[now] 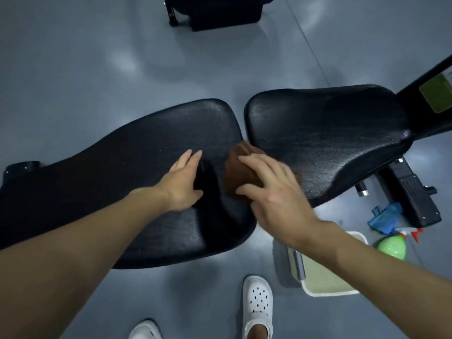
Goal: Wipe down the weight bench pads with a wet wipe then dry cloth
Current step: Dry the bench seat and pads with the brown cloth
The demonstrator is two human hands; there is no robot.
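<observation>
Grey floor (pixel 97 57) beneath a black bench (pixel 146 143). Left hand (pixel 182 184) rests flat on it, fingers straight; blurred right hand (pixel 274 192), fingers spread, seemingly presses a brown cloth (pixel 241 167).

Black textured long pad (pixel 146 143), shorter seat pad (pixel 330 133) beside it; folded brown cloth (pixel 235 172) at their gap

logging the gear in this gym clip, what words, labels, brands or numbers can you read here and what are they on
No text in this view can be read.
The yellow-green label on the black frame, at the right edge: blurred and cut off by the picture's edge, unreadable.
The green spray bottle on the floor: no print can be made out.
</observation>
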